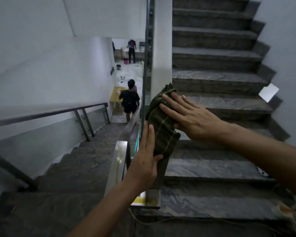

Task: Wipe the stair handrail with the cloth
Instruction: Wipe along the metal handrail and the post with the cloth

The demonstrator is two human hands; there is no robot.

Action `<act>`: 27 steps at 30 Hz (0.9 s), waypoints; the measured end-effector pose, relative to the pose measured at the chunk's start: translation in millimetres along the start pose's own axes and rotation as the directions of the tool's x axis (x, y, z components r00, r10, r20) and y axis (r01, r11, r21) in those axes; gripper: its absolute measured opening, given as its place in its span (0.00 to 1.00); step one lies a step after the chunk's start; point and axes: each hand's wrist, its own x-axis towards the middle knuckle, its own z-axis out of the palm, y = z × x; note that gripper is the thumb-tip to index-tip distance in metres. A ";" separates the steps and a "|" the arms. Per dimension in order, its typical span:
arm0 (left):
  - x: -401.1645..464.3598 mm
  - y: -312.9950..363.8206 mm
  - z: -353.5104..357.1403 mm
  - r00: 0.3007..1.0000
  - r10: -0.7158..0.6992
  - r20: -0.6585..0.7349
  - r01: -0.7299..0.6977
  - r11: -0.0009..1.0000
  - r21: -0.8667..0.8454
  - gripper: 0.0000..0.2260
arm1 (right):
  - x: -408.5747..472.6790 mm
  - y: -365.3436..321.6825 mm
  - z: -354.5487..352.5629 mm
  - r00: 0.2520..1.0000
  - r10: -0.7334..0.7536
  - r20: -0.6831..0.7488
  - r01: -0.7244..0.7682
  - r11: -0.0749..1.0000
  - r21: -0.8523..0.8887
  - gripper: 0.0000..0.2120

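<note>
Between my hands, the cloth (162, 124) wraps the rail (159, 177). My left hand (143, 161) presses its side, fingers straight; my right hand (190, 115) lies flat on top.

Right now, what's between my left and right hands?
In the head view, the folded green cloth: left hand touches its left side, right hand lies flat on its right.
</note>
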 end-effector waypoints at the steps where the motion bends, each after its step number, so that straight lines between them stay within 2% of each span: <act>1: 0.1 -1.5 0.0 1.000 0.018 -0.007 -0.018 1.000 -0.013 0.37 | -4.4 -6.7 3.6 1.000 0.024 -0.017 -0.023 0.999 0.026 0.31; 7: -10.6 -24.2 4.7 0.997 0.075 0.001 -0.074 0.988 -0.134 0.38 | -34.0 -49.3 23.2 0.985 0.150 -0.088 -0.126 0.964 0.232 0.28; 11: -17.5 -49.0 10.0 0.980 0.196 0.017 -0.191 0.970 -0.150 0.37 | -47.4 -83.0 38.2 0.942 0.283 -0.181 -0.172 0.869 0.465 0.27; 13: -18.2 -64.1 12.5 0.959 0.283 0.022 -0.276 0.948 -0.161 0.37 | -49.8 -103.5 54.1 0.863 0.415 -0.289 -0.184 0.790 0.585 0.26; 16: -18.2 -88.9 10.7 0.894 0.442 0.076 -0.425 0.888 -0.175 0.37 | -48.1 -130.0 80.7 0.632 0.555 -0.542 -0.215 0.796 0.565 0.20; 18: -18.2 -100.6 5.2 0.846 0.519 0.122 -0.494 0.849 -0.185 0.39 | -43.8 -142.5 91.6 0.518 0.595 -0.614 -0.222 0.787 0.575 0.20; 20: -17.8 -107.3 -0.8 0.810 0.561 0.168 -0.531 0.825 -0.195 0.41 | -37.8 -154.4 95.1 0.433 0.667 -0.606 -0.210 0.728 0.652 0.21; 23: -22.6 -104.0 -5.0 0.819 0.554 0.153 -0.535 0.832 -0.146 0.41 | -31.9 -169.4 102.2 0.306 0.760 -0.573 -0.185 0.638 0.747 0.20; 25: -26.8 -97.2 -4.1 0.843 0.535 0.064 -0.520 0.839 -0.164 0.36 | -28.2 -179.5 108.6 0.270 0.779 -0.565 -0.147 0.614 0.776 0.20; 27: -31.8 -88.5 -0.5 0.889 0.451 -0.080 -0.457 0.858 -0.237 0.30 | -25.2 -191.3 114.0 0.252 0.799 -0.546 -0.118 0.586 0.802 0.19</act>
